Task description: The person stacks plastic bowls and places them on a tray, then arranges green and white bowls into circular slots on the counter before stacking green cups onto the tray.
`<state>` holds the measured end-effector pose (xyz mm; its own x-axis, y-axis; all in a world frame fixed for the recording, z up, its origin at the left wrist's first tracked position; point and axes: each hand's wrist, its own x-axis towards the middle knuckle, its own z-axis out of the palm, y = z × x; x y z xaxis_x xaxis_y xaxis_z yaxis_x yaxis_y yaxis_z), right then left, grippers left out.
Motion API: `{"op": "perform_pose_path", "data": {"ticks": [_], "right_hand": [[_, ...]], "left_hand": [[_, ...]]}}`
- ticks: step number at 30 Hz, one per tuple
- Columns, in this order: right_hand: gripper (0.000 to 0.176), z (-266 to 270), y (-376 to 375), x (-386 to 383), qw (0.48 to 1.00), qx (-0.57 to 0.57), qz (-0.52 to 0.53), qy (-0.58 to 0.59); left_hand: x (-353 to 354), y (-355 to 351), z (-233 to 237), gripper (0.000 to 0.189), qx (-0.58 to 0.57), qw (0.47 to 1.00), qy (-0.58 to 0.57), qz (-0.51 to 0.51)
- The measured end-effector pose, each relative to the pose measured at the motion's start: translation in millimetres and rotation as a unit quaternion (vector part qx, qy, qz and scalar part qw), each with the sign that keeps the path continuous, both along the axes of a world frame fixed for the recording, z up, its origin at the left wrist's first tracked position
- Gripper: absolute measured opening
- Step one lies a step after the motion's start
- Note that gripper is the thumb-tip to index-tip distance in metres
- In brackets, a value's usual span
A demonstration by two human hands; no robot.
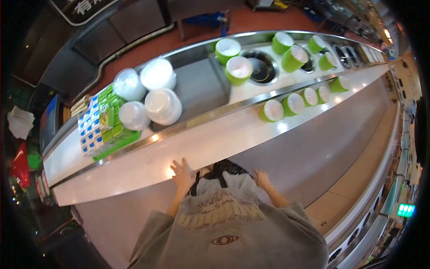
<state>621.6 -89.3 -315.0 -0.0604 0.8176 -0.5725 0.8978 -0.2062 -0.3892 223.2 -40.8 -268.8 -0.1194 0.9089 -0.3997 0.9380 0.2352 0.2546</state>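
White ledge under our left fingers, plastic stacks well ahead

We have our left hand (182,178) at the near edge of the white ledge (134,168), its fingers spread and pointing forward over the surface. The ledge lies directly beneath those fingertips; whether every one of them presses on it, we cannot tell. The nearer right plastic stack (163,106) stands ahead of our fingers and apart from them, across the metal strip (204,121).

Our left forearm angles forward from its wide sleeve. Our right hand (263,180) is held off to the side, below the ledge, with the forearm slanting in toward the body. At least one digit points forward, but we cannot tell whether its other fingers are spread or pressed together. Neither of our hands shows anything in its grasp. Between them, in front of our grey-brown shirt (228,215), is a glossy black item (230,168) we cannot make out.

Three more plastic stacks (130,84) are grouped with the nearer right one, between the green basket (117,147) of packets and the grey tray (204,85). To our right, five green cups (293,104) line the ledge, and more green cups (239,70) stand beyond the strip, around round wells (260,69).
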Motion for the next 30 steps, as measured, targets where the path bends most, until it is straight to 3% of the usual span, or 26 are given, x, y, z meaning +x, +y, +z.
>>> {"op": "perform_pose_path", "data": {"ticks": [1, 2, 3, 4, 5, 7, 9, 13, 16, 19, 20, 22, 23, 24, 25, 26, 27, 30], "right_hand": [[0.044, -62, -48, 31, 0.998, -0.048, 0.006, -0.049], [0.046, -74, -79, 49, 0.979, -0.171, 0.051, -0.095], [0.046, -32, -94, 48, 0.933, -0.333, -0.135, -0.002], [0.044, -18, -130, 52, 0.952, -0.246, -0.184, 0.009], [0.04, -67, -191, 75, 0.997, -0.049, -0.011, -0.054], [0.036, -23, -210, 52, 0.965, -0.174, -0.166, -0.105], [0.032, -3, -229, 25, 0.943, -0.123, -0.306, -0.05], [0.031, -19, -295, 47, 0.929, -0.099, -0.355, -0.03], [0.031, -29, -149, -38, 0.915, -0.089, -0.392, -0.014], [0.031, -29, -171, 9, 0.906, -0.081, -0.415, 0.002], [0.03, -33, -139, 17, 0.903, -0.078, -0.422, 0.008], [0.03, -35, -125, 42, 0.898, -0.075, -0.433, 0.021], [0.03, -38, -120, 54, 0.896, -0.077, -0.437, 0.029], [0.03, -38, -96, 55, 0.893, -0.081, -0.441, 0.036], [0.03, -31, -143, 102, 0.891, -0.086, -0.444, 0.042], [0.03, -47, -149, 116, 0.889, -0.09, -0.446, 0.049], [0.03, -50, -128, 123, 0.887, -0.095, -0.448, 0.059], [0.029, -62, -169, 193, 0.88, -0.108, -0.456, 0.079]], "left_hand": [[3, 0, 3, 0.109, 0.002, 1.0, -0.006, 0.024], [6, -2, 0, 0.109, 0.017, 1.0, -0.017, 0.012], [6, -4, -6, 0.11, 0.024, 1.0, 0.004, 0.013], [6, -6, -10, 0.11, 0.029, 0.999, 0.026, 0.015], [8, -7, -13, 0.11, 0.04, 0.999, 0.017, 0.005], [10, -11, -15, 0.111, 0.041, 0.997, 0.06, 0.006], [11, -13, -24, 0.112, 0.049, 0.997, 0.059, 0.005], [8, -13, -40, 0.113, 0.048, 0.996, 0.076, 0.02], [15, -6, -18, 0.112, 0.003, 0.996, 0.077, 0.034], [10, 5, -27, 0.098, 0.006, 0.996, 0.074, 0.059], [10, 15, -20, 0.098, 0.011, 0.996, 0.074, 0.055], [6, 31, -4, 0.072, -0.017, 0.989, -0.052, 0.139], [7, 40, -9, 0.072, -0.015, 0.989, -0.048, 0.136], [11, 49, -19, 0.059, 0.019, 0.992, -0.057, 0.115], [23, 52, -23, 0.046, 0.053, 0.992, -0.066, 0.095], [40, 57, -29, 0.046, 0.052, 0.992, -0.061, 0.095], [62, 66, -25, 0.043, 0.068, 0.988, -0.109, 0.09], [149, 90, -7, 0.039, 0.083, 0.961, -0.255, 0.061]]}}
